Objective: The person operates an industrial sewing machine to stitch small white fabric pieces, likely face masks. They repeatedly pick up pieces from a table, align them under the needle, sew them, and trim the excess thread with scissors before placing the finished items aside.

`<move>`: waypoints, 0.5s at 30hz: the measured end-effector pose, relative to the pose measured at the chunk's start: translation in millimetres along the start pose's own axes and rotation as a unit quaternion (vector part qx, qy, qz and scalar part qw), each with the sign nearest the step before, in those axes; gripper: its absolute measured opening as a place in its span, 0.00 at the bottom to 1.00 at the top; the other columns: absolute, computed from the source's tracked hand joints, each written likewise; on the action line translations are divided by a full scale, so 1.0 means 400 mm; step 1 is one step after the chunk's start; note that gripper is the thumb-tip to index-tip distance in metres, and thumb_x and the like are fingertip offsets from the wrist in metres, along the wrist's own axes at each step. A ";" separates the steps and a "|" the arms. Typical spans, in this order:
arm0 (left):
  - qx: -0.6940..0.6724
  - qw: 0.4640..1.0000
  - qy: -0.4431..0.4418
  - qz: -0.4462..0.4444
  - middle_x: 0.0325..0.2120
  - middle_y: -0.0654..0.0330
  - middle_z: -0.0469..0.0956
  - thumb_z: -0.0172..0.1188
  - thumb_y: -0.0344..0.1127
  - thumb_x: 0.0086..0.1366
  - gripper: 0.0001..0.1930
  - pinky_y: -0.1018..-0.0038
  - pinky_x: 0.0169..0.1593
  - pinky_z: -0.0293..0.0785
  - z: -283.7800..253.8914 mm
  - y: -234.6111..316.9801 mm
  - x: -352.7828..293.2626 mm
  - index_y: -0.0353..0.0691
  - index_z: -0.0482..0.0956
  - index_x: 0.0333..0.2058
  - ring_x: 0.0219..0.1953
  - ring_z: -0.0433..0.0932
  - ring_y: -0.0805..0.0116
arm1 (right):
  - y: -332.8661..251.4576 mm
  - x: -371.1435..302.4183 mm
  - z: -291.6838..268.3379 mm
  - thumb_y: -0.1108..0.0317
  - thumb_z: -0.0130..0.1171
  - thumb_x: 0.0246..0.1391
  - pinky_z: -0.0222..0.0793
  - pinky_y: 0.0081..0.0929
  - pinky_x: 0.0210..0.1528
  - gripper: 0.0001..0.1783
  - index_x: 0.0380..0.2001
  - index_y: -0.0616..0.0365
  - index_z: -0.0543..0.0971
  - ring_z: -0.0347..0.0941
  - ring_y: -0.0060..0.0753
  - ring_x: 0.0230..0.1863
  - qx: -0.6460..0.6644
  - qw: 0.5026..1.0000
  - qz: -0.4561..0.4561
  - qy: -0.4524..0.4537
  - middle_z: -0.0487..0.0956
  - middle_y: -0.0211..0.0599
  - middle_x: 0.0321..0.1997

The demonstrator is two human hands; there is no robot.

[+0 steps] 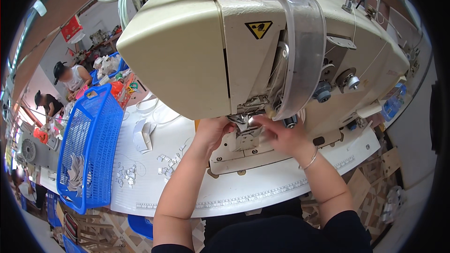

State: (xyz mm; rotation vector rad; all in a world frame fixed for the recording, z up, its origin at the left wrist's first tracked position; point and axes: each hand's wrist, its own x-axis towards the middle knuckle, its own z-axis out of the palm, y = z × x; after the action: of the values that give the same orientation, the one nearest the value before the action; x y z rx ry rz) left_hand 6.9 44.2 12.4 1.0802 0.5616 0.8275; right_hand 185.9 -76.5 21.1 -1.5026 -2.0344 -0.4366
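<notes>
A large cream sewing machine (pixel 173 51) fills the middle, its needle area low in front of me. My left hand (pixel 213 133) is at the left of the needle area, fingers bent and pinched together; what they hold is too small to make out. From the other side my right hand (pixel 288 138) reaches in, its index finger toward the presser foot and its other fingers blurred by motion. A small pale, shiny piece (pixel 240 120) shows between the two hands; I cannot tell whether it is fabric or metal. Below it lies the metal stitch bed (pixel 247 141).
Small white cut pieces (pixel 168 163) are scattered on the white table (pixel 243 197) to the left, near a folded white piece (pixel 142 136). A blue plastic basket (pixel 101 145) holding pale strips stands at the table's left edge. Two people work farther off at left.
</notes>
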 end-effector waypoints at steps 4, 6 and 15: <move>-0.022 0.998 -0.017 -0.062 0.29 0.62 0.75 0.56 0.26 0.58 0.06 0.84 0.26 0.71 -0.003 -0.003 -0.053 0.36 0.72 0.34 0.24 0.73 0.77 | -0.053 0.006 0.017 0.75 0.63 0.30 0.72 0.29 0.39 0.23 0.37 0.50 0.78 0.73 0.32 0.39 0.096 0.984 -0.052 0.142 0.77 0.21 0.42; -0.041 0.998 0.028 -0.045 0.30 0.61 0.76 0.59 0.27 0.56 0.08 0.83 0.28 0.73 0.039 -0.009 -0.097 0.35 0.72 0.35 0.26 0.75 0.76 | -0.052 0.005 0.010 0.74 0.63 0.30 0.72 0.29 0.38 0.23 0.37 0.49 0.78 0.73 0.31 0.39 0.098 0.989 -0.014 0.109 0.77 0.20 0.44; -0.043 0.998 0.039 -0.002 0.29 0.60 0.76 0.56 0.25 0.56 0.07 0.84 0.25 0.69 0.047 -0.020 -0.095 0.34 0.74 0.35 0.24 0.73 0.75 | -0.021 0.004 0.024 0.71 0.63 0.32 0.73 0.27 0.37 0.24 0.40 0.46 0.78 0.74 0.31 0.38 0.096 0.990 -0.037 0.093 0.78 0.19 0.43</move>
State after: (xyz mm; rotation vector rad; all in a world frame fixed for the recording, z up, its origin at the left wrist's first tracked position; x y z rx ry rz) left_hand 1.4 1.4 12.8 0.9713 0.5895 0.8855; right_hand 175.4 -72.3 15.2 -1.2296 -1.9294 -0.3839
